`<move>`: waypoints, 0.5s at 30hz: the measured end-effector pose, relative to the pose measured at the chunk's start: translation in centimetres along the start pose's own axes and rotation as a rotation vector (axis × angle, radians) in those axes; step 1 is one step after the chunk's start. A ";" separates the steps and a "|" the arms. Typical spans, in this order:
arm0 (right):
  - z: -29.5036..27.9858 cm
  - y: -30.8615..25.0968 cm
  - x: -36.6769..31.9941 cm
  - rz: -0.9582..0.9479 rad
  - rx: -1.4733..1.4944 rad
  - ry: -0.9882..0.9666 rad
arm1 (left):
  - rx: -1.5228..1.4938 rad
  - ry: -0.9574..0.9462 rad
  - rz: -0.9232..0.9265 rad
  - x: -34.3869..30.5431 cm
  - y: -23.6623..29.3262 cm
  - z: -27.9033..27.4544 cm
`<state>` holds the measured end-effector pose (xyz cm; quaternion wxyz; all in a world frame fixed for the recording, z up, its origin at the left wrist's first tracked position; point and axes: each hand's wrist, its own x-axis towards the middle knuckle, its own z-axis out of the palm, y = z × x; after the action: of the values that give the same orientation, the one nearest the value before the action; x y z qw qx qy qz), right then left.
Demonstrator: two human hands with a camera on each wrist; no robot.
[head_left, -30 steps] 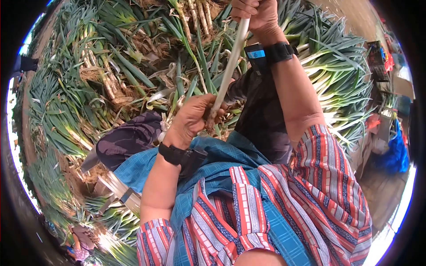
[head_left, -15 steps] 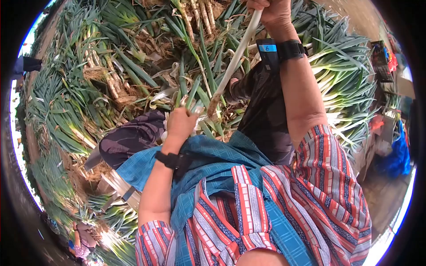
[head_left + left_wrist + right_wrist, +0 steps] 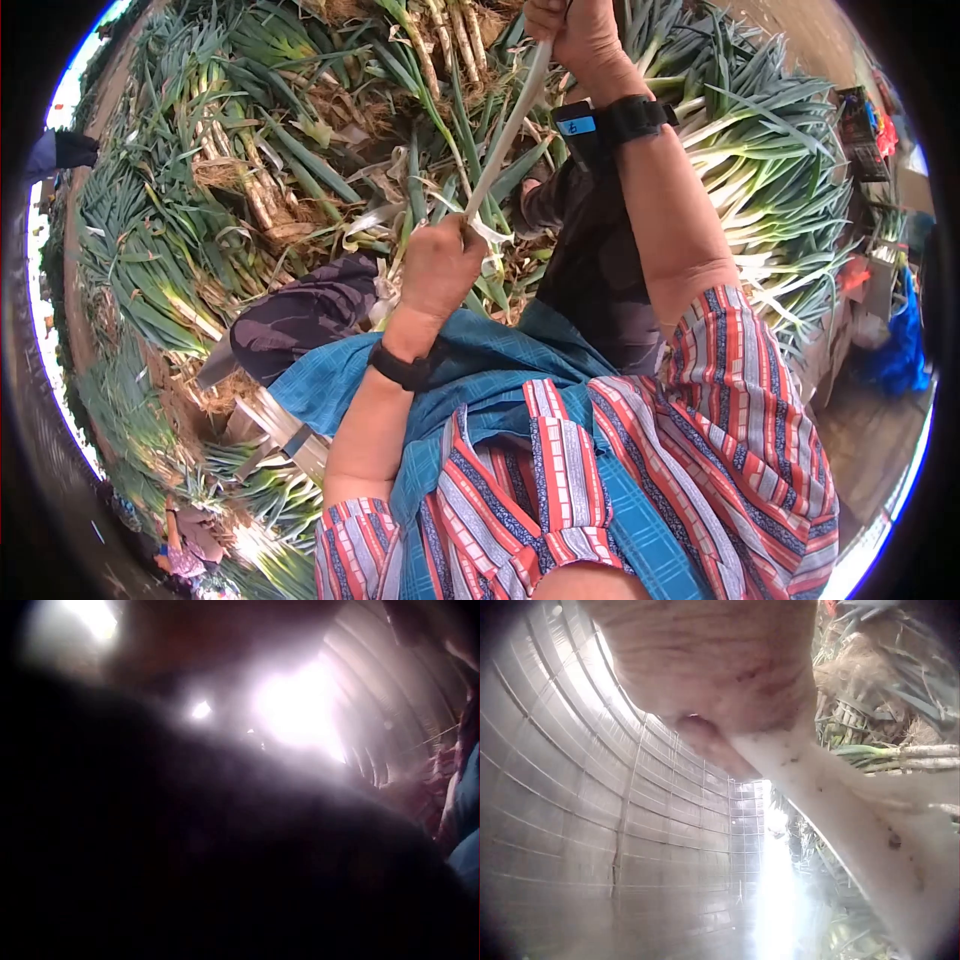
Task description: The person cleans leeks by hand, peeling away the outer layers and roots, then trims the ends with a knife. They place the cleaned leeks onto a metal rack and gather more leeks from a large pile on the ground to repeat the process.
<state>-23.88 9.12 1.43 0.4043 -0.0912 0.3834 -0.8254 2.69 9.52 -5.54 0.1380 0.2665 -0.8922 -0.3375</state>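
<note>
A long white leek stalk (image 3: 508,130) runs slantwise between my two hands in the head view. My right hand (image 3: 575,30) grips its upper part at the top of the frame. My left hand (image 3: 440,265) is curled round the lower root end and pinches a pale strip of outer skin there. In the right wrist view the white leek stalk (image 3: 840,817) comes out from under my palm, speckled with dirt. The left wrist view is dark and blurred, with only bright roof light showing.
Heaps of green-leaved leeks (image 3: 230,180) lie all round my knees, with a stack of trimmed white ones (image 3: 770,190) to the right. A striped shirt and blue apron (image 3: 520,380) fill the foreground. A curved ribbed roof (image 3: 592,825) arches above. A blue bag (image 3: 895,350) sits far right.
My left hand let go of the root end half a second ago, then came back up and took hold of it again. The stalk tilted slightly as my right hand shifted.
</note>
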 end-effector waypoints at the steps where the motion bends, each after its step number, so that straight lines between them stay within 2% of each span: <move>1: 0.0 0.2 0.1 0.012 -0.010 -0.004 | 0.030 0.008 0.014 0.0 -0.1 0.1; 7: 0.1 0.5 0.1 0.008 0.031 -0.064 | 0.116 -0.027 -0.031 -0.1 -0.7 0.6; 11: 0.1 -0.3 -0.3 -0.071 0.059 -0.065 | -0.517 -0.054 -0.389 0.2 -0.6 0.2; 15: 0.2 -1.5 -1.0 -0.127 0.068 -0.022 | -1.023 -0.009 -0.638 0.3 -0.3 -0.4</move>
<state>-23.97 10.28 2.78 0.3581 -0.1109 0.3442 -0.8608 2.72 8.91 -5.40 0.1370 0.4195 -0.4929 -0.7498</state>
